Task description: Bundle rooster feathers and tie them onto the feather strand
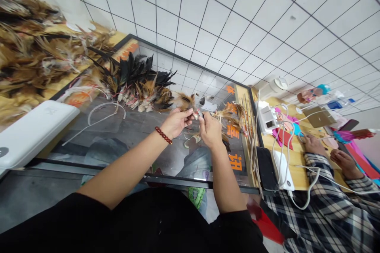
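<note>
Both hands meet over the dark glass tabletop (pixel 142 134). My left hand (pixel 175 123), with a red bead bracelet (pixel 163 135) on its wrist, pinches a small bundle of brown feathers (pixel 184 100) by its pale base. Close against that base, my right hand (pixel 210 128) is closed, thumb and fingers pressed together. A small greyish thing shows at its fingertips, too small to name. Beyond my left hand lies a row of black and brown feather bundles (pixel 139 83) with pale tied ends. More loose brown feathers (pixel 233 114) lie to the right of my right hand.
At far left are a large feather pile (pixel 26 55) and a white box-shaped device (pixel 38 130). A white strap (pixel 103 104) curls on the glass. To the right are thin sticks (pixel 251 138), a phone (pixel 267 168), a power strip (pixel 283 170) with cables and a co-worker's hands (pixel 314 145).
</note>
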{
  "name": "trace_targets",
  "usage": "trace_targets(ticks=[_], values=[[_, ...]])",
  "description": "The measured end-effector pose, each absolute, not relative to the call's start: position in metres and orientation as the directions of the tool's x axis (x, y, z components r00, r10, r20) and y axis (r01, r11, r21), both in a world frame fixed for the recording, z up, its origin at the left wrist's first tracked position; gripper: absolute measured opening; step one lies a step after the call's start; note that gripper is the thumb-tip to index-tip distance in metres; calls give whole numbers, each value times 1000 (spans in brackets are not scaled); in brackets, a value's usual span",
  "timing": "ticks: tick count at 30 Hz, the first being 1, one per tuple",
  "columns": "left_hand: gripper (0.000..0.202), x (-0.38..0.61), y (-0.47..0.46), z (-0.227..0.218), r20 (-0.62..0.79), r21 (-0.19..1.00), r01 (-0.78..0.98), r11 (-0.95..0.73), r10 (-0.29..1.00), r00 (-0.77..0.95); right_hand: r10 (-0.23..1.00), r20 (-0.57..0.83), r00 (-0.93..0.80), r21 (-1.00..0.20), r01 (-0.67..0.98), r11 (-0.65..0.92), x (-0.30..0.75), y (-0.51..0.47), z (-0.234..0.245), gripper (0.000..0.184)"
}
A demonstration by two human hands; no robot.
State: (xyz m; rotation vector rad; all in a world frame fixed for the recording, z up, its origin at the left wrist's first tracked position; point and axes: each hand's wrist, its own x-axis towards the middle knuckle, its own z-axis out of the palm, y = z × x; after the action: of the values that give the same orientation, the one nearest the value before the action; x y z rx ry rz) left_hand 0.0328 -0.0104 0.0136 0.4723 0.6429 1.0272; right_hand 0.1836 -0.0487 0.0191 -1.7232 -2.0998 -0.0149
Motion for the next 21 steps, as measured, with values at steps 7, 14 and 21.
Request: trace_targets(ticks=[7,14,21], values=[[23,35,-14,19,-239,719,-596,358,932,272,941,311,-131,-278,934,222,183,-50,22,39],[20,34,-12,17,-208,678,-668,309,951,229,944,258,-204,-293,915,278,181,-52,26,37],[17,35,-12,16,-212,688,-647,327,944,251,954,221,-201,-279,925,259,180,-51,22,38]])
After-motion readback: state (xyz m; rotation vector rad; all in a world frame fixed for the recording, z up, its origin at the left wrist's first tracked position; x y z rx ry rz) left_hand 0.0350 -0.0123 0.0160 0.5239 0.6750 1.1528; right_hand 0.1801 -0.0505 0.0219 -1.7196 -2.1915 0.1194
